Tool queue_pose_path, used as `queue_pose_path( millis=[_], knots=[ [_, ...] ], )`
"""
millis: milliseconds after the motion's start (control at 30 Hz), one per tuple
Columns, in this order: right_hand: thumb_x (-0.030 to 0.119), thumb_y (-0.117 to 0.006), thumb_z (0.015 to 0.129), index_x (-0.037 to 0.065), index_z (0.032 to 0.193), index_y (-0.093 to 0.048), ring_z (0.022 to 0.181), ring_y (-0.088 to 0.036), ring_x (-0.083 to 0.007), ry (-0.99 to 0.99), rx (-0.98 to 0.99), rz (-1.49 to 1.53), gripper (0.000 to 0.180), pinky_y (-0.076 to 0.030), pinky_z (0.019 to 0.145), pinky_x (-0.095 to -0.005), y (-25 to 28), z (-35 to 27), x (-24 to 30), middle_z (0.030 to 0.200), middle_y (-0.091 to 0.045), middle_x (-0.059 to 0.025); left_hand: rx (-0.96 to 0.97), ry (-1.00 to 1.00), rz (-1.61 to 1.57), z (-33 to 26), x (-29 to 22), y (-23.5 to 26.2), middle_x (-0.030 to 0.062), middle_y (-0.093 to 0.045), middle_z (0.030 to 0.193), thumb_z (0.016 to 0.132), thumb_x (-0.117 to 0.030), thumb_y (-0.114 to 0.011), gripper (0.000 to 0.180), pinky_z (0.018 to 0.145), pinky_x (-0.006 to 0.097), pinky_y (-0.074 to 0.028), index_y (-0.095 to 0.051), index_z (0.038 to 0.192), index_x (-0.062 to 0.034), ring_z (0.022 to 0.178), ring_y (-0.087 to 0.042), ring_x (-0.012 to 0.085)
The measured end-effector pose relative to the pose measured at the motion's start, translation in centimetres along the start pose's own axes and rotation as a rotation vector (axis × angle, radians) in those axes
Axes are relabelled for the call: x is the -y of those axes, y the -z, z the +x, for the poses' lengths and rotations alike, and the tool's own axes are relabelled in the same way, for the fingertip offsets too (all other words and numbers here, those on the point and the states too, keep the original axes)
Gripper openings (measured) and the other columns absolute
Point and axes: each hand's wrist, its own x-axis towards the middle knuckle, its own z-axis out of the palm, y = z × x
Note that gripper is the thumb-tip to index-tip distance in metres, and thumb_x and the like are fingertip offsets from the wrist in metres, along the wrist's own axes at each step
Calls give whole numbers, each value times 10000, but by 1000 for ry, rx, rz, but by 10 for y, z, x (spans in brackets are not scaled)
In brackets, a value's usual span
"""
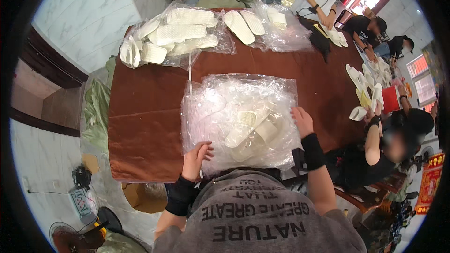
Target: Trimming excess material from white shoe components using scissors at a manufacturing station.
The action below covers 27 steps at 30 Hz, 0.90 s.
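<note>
Right in front of me on the table lies a large clear plastic bag [220,150] with pale cream slippers [239,133] seen through its crinkled film. My left hand [198,157] is at the bag's near left edge, its fingers loosely bent and apart. At the right edge of the bag, my right hand [303,121] has its fingers stretched out along the film. Neither hand grips anything that I can see. Glare on the film hides parts of the slippers.
A brown cloth covers the table [145,112]. Along its far edge lie bagged slippers [180,33] and a loose pair [243,26]. More slippers [361,84] and a red box [390,99] are at the right, where several people work. A fan [70,236] stands lower left.
</note>
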Motion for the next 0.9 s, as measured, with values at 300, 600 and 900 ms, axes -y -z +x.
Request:
queue_pose_path(
  millis=[300,600,900],
  knots=[
    [304,-646,861,-10,1108,-581,637,-570,-154,149,242,149,405,-452,588,-286,-62,39,1,771,-630,-91,240,-172,11,39,-22,-36,44,-643,839,955,-120,-517,210,680,226,-468,-626,1090,-3,714,-577,98],
    [220,-552,939,19,1234,-475,474,-446,-78,-92,34,418,365,-377,392,-249,-48,-6,-23,612,-493,-3,-53,-151,291,28,-20,-3,15,-606,728,938,-123,-548,170,551,229,-437,-675,951,-12,585,-522,77],
    [421,-441,962,104,1141,-546,462,-490,-101,-259,-33,673,378,-373,393,-242,-72,-3,-40,630,-534,-24,18,-197,44,69,13,23,101,-643,957,971,-158,-498,285,830,296,-498,-586,1146,49,858,-611,148]
  ],
)
